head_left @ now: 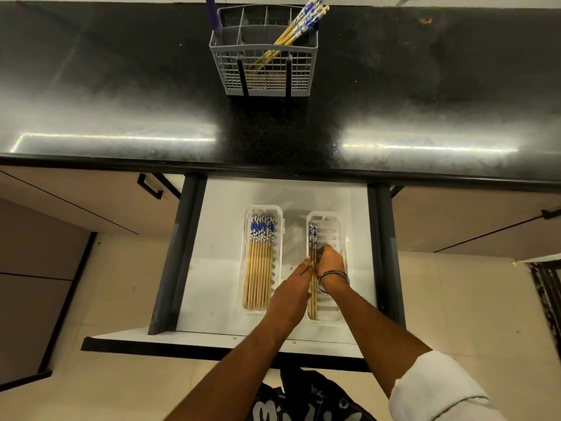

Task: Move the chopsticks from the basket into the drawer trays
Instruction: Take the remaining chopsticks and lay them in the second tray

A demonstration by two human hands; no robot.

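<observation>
A grey wire basket point(243, 56) stands at the back of the black counter with several blue-and-white topped wooden chopsticks point(299, 24) leaning out to the right. In the open white drawer, the left tray point(276, 214) holds a neat row of several chopsticks point(259, 262). The right tray point(335, 235) holds a few chopsticks point(312, 235) along its left side. My right hand point(331, 262), with a metal bangle, is closed over those chopsticks. My left hand point(294, 287) lies flat beside them, its fingertips touching the same bundle.
A purple handle point(214, 13) stands in the basket's left compartment. Dark drawer rails point(384, 247) flank the drawer. Closed cabinet fronts with black handles point(150, 185) lie on either side, tiled floor below.
</observation>
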